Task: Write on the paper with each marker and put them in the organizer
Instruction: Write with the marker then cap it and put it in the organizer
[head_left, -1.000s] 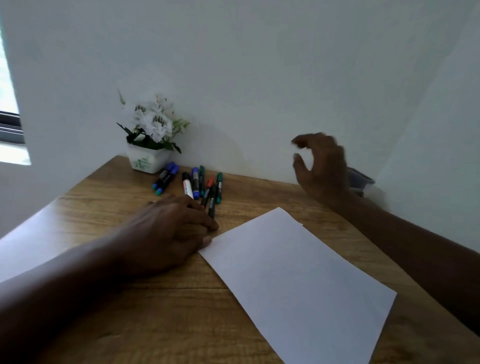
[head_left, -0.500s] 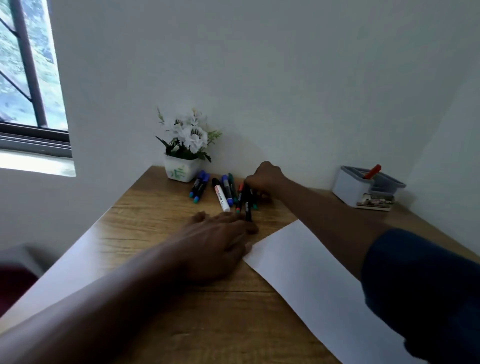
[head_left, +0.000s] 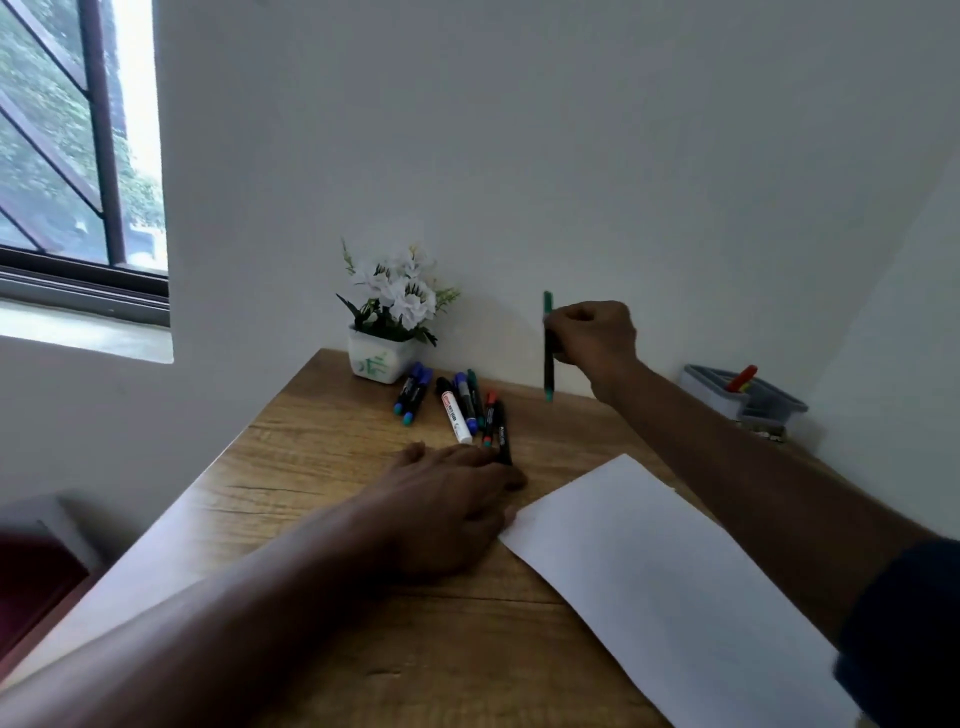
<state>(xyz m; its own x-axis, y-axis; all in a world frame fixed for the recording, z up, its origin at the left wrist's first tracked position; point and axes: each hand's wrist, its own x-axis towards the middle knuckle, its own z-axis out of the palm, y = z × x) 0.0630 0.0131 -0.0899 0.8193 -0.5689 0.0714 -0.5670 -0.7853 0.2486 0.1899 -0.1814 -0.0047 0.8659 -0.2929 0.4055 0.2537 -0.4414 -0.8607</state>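
Note:
My right hand (head_left: 592, 335) grips a green marker (head_left: 548, 364), held upright in the air above the back of the wooden table. Several markers (head_left: 460, 408) lie in a loose bunch near the wall, blue, black, white, green and red ones. My left hand (head_left: 447, 499) rests flat on the table, fingers straight, its fingertips by the bunch and at the left corner of the white paper (head_left: 665, 587). The grey organizer (head_left: 717, 392) stands at the back right with a red marker (head_left: 742, 378) in it.
A white pot of white flowers (head_left: 389, 322) stands at the back left of the table against the wall. The table's left edge (head_left: 218, 457) drops off toward a window side. A white wall closes the right side behind the organizer.
My right hand went from near the organizer to the marker bunch, took the green marker and lifted it up and to the right. My left hand stayed flat at the paper's corner.

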